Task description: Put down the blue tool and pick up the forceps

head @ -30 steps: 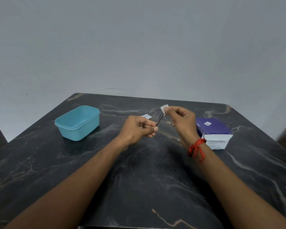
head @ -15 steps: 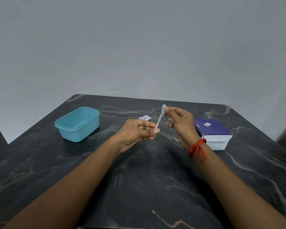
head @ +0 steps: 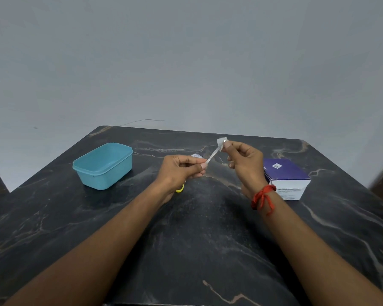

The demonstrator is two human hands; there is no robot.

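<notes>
My left hand (head: 180, 171) grips the lower end of a thin metal tool (head: 212, 154) that slants up to the right; a yellow ring (head: 180, 188) shows under that hand. My right hand (head: 244, 164) pinches a small white pad (head: 221, 142) against the tool's upper tip. Both hands hover above the dark marble table (head: 197, 239). A small white wrapper (head: 196, 155) lies on the table just behind my left hand.
A light blue plastic tub (head: 103, 165) stands open at the left. A purple and white box (head: 285, 178) sits at the right, behind my right wrist with its red thread. A grey wall rises beyond the table's far edge.
The pad in my right hand has moved along the tool towards its upper tip, and more of the metal blade shows between my hands. The tool looks brighter now.
</notes>
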